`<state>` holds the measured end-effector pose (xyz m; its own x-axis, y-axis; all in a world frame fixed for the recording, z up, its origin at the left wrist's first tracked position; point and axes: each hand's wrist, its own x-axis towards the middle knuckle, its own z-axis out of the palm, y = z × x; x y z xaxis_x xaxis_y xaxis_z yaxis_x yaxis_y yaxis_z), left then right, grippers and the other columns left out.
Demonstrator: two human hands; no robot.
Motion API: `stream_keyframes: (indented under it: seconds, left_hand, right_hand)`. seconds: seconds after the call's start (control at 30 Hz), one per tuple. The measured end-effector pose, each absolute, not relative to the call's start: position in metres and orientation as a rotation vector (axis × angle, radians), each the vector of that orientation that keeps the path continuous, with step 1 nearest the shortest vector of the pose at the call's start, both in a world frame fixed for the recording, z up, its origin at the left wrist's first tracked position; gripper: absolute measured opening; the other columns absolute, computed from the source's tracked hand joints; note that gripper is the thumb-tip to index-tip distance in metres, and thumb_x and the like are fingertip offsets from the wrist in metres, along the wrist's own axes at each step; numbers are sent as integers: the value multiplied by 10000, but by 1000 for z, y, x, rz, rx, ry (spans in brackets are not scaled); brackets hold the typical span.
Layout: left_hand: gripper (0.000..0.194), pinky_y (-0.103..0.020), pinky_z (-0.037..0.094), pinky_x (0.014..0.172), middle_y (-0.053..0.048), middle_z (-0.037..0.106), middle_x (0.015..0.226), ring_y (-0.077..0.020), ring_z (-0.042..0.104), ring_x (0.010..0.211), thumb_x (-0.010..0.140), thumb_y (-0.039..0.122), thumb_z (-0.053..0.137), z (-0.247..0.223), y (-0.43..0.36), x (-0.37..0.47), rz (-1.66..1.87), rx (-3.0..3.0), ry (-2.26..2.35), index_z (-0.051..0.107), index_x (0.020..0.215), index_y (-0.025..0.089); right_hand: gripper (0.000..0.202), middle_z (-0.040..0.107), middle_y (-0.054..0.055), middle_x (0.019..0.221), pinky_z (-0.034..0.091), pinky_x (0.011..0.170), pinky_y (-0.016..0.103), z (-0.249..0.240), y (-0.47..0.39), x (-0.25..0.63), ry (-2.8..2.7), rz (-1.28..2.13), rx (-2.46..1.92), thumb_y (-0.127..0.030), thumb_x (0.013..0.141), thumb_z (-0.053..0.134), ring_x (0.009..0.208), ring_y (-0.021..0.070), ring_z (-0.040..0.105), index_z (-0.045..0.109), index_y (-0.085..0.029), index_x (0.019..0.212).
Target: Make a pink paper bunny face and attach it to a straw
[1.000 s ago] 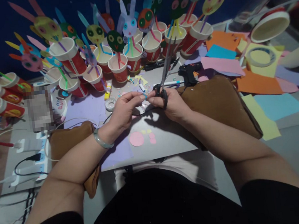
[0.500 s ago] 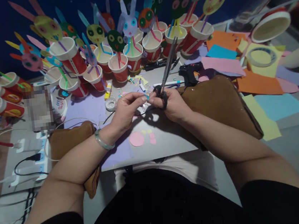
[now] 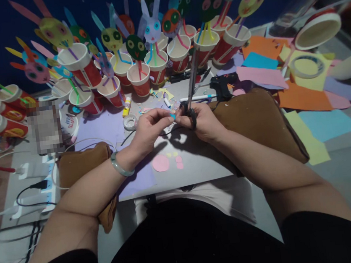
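1. Blue scrap [image 3: 172, 116]: a tiny piece, held up above the worktop [image 3: 202, 170], right between the person's two hands.
2. The left hand [image 3: 148, 128] pinches it between thumb and forefinger, the other fingers curled in; a pale bracelet [image 3: 121, 164] circles that wrist.
3. The right hand [image 3: 206, 121] is closed round the black handles of the scissors [image 3: 192, 79], whose blades point up and away toward the cups [image 3: 140, 81]. Its thumb and forefinger come up to the scrap's other side; whether they grip it too, I cannot tell.
4. Below the hands, a pink circle [image 3: 160, 163] lies flat, with smaller pink discs [image 3: 179, 162] just beside it.
5. Near the left hand sit a tape roll [image 3: 130, 122] and a yellow glue stick [image 3: 126, 106], with purple paper [image 3: 97, 125] farther left.
6. Beyond the right hand lies a black glue gun [image 3: 221, 87]; a brown cushion [image 3: 251, 127] is partly behind that forearm.
7. Across the back, red-and-white cups crowd together, many carrying paper animal heads [image 3: 152, 29] on coloured straws.
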<state>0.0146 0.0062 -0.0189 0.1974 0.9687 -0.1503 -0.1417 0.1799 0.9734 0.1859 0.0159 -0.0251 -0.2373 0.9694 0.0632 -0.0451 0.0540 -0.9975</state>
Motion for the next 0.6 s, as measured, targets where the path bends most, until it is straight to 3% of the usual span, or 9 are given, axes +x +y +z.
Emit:
stream_keyframes:
  seconds: [0.6]
  left_hand:
    - [182,-216,423,485,29,619,676,-84,538,575,703,333,783,-15,4,14,996,1066,1069,677,746,192]
  right_hand:
    - [268,576,-23,654,410,648,282,-23,17,187,-1406,1291,-997,-372,658,824,643,114,475,630,-189,627]
